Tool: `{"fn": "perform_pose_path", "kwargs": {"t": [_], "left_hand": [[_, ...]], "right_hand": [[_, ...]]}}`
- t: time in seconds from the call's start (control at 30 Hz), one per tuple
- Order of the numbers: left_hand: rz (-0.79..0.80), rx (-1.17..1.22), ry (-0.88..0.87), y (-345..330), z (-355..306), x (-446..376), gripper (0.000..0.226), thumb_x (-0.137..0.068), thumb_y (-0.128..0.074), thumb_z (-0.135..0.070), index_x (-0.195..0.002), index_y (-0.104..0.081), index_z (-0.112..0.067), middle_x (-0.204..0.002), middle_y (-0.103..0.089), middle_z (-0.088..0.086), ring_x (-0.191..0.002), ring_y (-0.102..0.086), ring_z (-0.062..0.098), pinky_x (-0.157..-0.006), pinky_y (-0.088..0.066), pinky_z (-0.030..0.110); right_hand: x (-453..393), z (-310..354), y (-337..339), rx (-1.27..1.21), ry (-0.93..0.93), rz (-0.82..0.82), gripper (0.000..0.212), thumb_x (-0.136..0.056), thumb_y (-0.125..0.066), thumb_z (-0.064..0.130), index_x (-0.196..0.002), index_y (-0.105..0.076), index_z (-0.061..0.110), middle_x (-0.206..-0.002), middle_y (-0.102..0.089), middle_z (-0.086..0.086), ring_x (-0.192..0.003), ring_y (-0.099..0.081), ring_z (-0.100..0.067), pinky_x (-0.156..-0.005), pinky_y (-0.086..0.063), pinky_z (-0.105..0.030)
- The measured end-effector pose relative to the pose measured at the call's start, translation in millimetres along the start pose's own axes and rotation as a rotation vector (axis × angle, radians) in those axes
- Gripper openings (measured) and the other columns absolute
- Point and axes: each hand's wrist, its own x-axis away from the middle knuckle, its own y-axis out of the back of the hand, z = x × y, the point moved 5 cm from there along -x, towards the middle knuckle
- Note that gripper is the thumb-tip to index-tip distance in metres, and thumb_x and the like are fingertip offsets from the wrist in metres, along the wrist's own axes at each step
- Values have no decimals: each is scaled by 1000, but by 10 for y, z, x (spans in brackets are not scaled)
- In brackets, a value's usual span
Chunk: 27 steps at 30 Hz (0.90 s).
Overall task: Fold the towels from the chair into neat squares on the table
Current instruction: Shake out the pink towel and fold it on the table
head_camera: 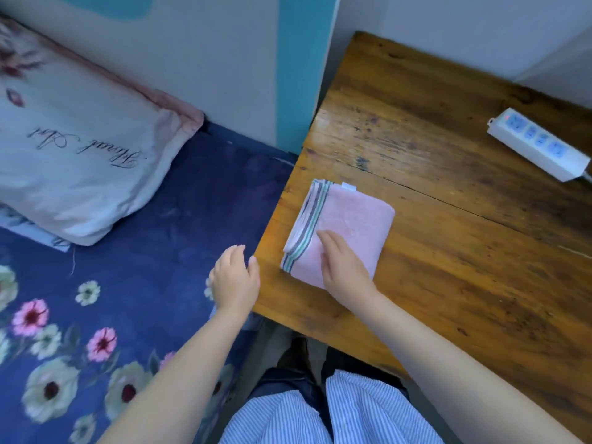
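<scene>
A pink towel (355,219) with a grey and green striped border lies folded into a small rectangle near the left edge of the wooden table (448,219). My right hand (342,267) rests flat on the towel's near part, fingers straight and pointing away from me. My left hand (235,277) hovers just off the table's left edge, over the bed, with fingers loosely curled and nothing in it. No chair and no other towel are in view.
A white power strip (539,144) lies at the table's far right. To the left is a bed with a blue floral sheet (96,331) and a white pillow (80,155) against the wall.
</scene>
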Motion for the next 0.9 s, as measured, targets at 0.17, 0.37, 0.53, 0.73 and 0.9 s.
{"fn": "perform_pose_path", "kwargs": {"t": [0.17,0.37,0.53,0.73,0.9], "left_hand": [[131,237,26,-85,-398,-32,36,-94,-44,-38,-104,-62,-8,-96,-59,3,-94,-56,23,-72,-40,28],[275,413,65,-222,-695,-73,34,-89,-58,-23,-119,-56,-8,-112,-62,8,-104,-57,23,-78,-42,27],[244,516,51,-300,-523,28,25,-92,-53,-13,-115,-58,-6,-92,-60,2,-85,-55,16,-59,-43,12],[188,166,-30,-454,-458,-40,33,-93,-52,-21,-125,-49,-13,-114,-58,10,-103,-54,27,-78,-44,35],[115,-110,-300,-426,-518,-29,40,-89,-55,-12,-129,-47,-13,-119,-54,12,-109,-51,30,-83,-45,38]], "right_hand": [[237,-488,20,461,108,-1,76,-73,-63,47,-129,-44,-2,-133,-51,-22,-123,-49,-39,-98,-37,-51],[281,-620,-133,508,115,-5,88,-43,-86,9,-120,-43,2,-124,-57,-28,-115,-52,-49,-84,-49,-55],[415,-636,-257,420,186,-178,70,-77,-39,-1,-142,-17,1,-142,-33,-26,-144,-6,-30,-113,-23,-42],[370,-622,-378,500,142,-60,66,-68,-39,18,-131,-33,-1,-138,-46,-21,-139,-15,-35,-103,-40,-47],[366,-645,-369,565,178,-97,72,-58,-64,6,-125,-38,0,-131,-53,-22,-135,-32,-36,-103,-37,-47]]}}
